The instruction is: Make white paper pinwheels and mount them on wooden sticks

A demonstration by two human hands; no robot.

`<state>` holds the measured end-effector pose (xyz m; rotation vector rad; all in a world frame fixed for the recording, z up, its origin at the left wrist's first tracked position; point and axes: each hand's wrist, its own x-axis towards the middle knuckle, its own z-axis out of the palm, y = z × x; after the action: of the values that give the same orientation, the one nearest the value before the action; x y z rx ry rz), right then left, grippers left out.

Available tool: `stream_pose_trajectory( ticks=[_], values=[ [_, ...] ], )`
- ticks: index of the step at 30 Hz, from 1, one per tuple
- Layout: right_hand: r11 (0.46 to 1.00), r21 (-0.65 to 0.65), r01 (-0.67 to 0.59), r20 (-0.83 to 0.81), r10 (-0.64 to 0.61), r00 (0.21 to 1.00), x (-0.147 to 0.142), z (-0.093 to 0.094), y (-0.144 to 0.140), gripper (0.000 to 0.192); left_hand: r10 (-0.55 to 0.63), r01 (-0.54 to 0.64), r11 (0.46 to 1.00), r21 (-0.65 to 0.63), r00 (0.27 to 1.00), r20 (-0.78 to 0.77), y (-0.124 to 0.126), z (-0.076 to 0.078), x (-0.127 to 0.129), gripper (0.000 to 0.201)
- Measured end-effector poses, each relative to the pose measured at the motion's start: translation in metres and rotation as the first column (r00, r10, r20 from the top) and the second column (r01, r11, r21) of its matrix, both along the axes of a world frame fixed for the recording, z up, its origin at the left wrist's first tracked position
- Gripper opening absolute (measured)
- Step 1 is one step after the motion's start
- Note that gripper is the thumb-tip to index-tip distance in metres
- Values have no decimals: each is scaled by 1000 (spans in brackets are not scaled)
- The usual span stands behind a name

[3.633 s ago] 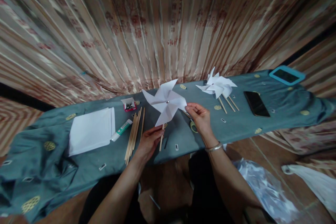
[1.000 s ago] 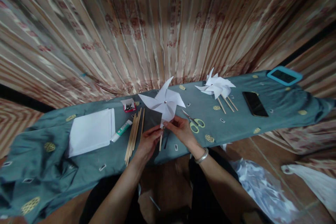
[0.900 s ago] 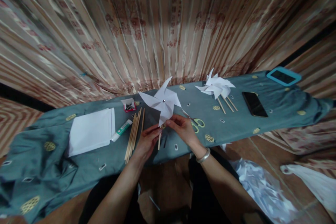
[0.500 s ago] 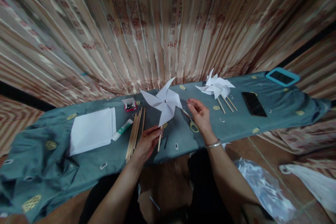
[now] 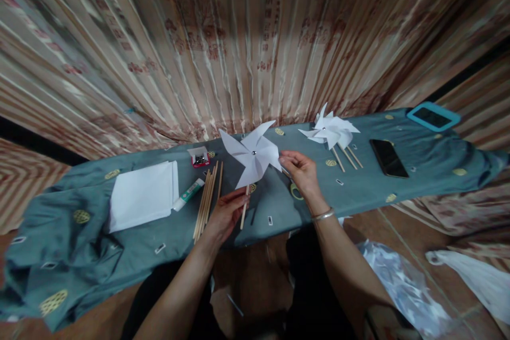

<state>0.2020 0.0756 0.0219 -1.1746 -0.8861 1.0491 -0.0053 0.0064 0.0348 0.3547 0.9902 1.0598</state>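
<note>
left hand (image 5: 226, 214) pinched shut round the stick of a white paper pinwheel (image 5: 252, 153) held up over the teal cloth (image 5: 358, 191), right hand (image 5: 303, 172) loosely curled, fingertips on one blade tip, spare sticks (image 5: 207, 200) lay just left

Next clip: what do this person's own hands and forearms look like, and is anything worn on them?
Both forearms are bare, with no sleeves or gloves in view. The right hand has a thin silver-coloured metal bangle at the wrist. The left hand shows no ring, watch or band that I can make out. Nails are too small to judge.
</note>
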Motion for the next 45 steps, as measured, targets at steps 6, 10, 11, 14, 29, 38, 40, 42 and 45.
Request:
stream_pose_trajectory(
  ticks=[6,10,11,14,29,38,40,42,45],
  values=[
    [999,-45,-15,-50,13,999,-2,5,-4,38,-4,4,1000,12,1000,-12,1,-2,-1,30],
    [998,-56,-31,-84,26,996,-3,8,-6,36,10,-11,1000,-13,1000,-12,2,-4,-1,28],
    [998,-59,-33,-91,28,995,-3,9,-7,35,15,-15,1000,-17,1000,-13,2,-5,-1,28],
    [997,-65,-40,-115,33,993,-4,10,-9,35,17,-17,1000,-13,1000,-7,2,-6,-1,29],
    [997,-38,-64,-67,61,996,-11,8,-13,34,30,-29,999,21,1000,-9,2,-8,1,34],
    [994,-66,-85,-133,75,988,-17,10,-17,37,54,-53,998,21,998,-21,4,-11,2,38],
    [993,-72,-96,-119,87,989,-19,10,-18,37,50,-49,998,29,999,-21,4,-12,2,38],
    [992,-73,-105,-104,97,990,-20,9,-19,37,48,-47,998,40,999,-22,4,-13,2,37],
    [989,-70,-132,-108,124,986,-23,7,-21,38,42,-40,998,53,999,-35,4,-13,2,36]
  ],
)
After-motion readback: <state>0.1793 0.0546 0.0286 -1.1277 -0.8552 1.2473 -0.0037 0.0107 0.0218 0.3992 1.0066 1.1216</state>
